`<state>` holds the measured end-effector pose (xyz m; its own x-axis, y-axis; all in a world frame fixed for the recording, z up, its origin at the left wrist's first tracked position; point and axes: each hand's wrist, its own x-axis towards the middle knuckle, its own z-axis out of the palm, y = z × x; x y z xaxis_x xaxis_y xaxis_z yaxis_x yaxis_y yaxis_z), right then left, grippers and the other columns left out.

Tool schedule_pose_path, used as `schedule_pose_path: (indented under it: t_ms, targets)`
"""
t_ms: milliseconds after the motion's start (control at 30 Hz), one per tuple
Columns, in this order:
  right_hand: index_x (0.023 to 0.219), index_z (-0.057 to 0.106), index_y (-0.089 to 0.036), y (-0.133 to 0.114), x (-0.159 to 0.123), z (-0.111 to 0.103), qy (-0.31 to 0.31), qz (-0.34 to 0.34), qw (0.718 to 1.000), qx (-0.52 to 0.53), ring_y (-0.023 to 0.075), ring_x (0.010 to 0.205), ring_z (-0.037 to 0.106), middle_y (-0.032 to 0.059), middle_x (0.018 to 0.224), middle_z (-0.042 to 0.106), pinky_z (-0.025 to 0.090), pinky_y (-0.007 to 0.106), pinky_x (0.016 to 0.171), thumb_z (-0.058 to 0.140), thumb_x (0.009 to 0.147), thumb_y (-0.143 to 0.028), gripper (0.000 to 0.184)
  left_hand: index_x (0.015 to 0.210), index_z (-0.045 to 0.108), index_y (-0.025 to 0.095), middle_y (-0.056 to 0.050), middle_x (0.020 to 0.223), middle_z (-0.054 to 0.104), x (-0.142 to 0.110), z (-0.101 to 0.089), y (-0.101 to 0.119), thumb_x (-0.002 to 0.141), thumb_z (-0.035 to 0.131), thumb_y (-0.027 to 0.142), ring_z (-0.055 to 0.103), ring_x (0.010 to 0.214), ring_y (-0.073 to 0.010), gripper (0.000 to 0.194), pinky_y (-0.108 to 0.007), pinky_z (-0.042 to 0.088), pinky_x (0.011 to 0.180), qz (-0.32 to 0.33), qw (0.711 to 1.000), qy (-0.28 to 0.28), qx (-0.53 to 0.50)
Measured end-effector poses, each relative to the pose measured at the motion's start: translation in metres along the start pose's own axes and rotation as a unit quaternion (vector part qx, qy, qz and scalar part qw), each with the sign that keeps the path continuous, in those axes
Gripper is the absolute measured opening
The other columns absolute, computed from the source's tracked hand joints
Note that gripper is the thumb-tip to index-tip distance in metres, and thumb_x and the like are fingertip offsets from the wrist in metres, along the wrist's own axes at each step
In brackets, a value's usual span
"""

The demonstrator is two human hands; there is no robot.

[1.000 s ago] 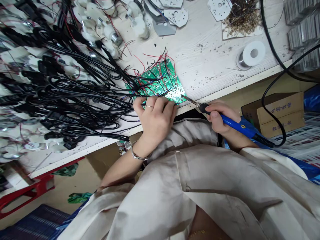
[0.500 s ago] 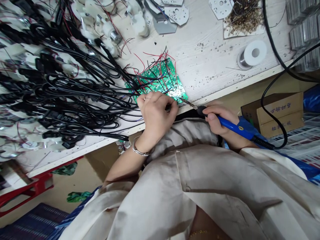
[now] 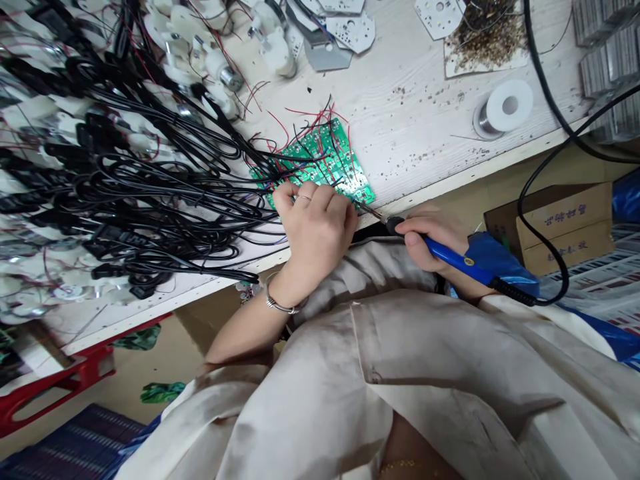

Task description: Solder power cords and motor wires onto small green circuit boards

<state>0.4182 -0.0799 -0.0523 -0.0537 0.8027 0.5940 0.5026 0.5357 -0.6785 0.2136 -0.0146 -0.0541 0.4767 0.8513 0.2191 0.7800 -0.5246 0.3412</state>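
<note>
A green circuit board (image 3: 320,160) lies on the white workbench (image 3: 415,107), with many red and black wires soldered to it. My left hand (image 3: 315,233) rests curled on the board's near edge, and its fingers hide whatever lies under them. My right hand (image 3: 430,240) is shut around a blue soldering iron (image 3: 450,257). The iron's metal tip (image 3: 373,211) sits at the board's near corner, right beside my left fingers. A bundle of black power cords (image 3: 150,180) runs from the board's left side.
White motor assemblies (image 3: 215,67) lie under the cords. A solder spool (image 3: 503,110), white perforated plates (image 3: 353,30) and stacked metal parts (image 3: 605,40) are at the back. A cardboard box (image 3: 550,230) stands on the floor at right, below the bench edge.
My right hand and the iron have shifted slightly left and down along the board's edge. My left hand has barely moved, and the whole view has shifted a little.
</note>
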Motion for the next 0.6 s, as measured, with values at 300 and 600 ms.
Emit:
schedule_pose_path:
  t_ms: [300, 600]
  targets:
    - [0.102, 0.065, -0.026, -0.0001, -0.0018, 0.0008, 0.005, 0.009, 1.0, -0.008, 0.0143, 0.061, 0.071, -0.0015, 0.075, 0.077, 0.063, 0.028, 0.061, 0.06, 0.09, -0.019, 0.015, 0.066, 0.052, 0.021, -0.003, 0.073, 0.052, 0.0009, -0.0021, -0.0001, 0.092, 0.057, 0.022, 0.046, 0.082, -0.0223, 0.026, -0.05, 0.029, 0.088, -0.011, 1.0, -0.013, -0.007]
    - [0.104, 0.067, -0.024, 0.0012, -0.0011, -0.0009, 0.016, 0.002, 1.0, 0.011, 0.0161, 0.06, 0.07, -0.0011, 0.072, 0.075, 0.062, 0.03, 0.059, 0.06, 0.087, -0.017, 0.02, 0.067, 0.053, 0.022, -0.003, 0.073, 0.053, 0.0012, -0.0034, -0.0022, 0.094, 0.055, 0.025, 0.047, 0.082, -0.0233, 0.027, -0.052, 0.032, 0.089, -0.016, 0.999, -0.033, -0.013]
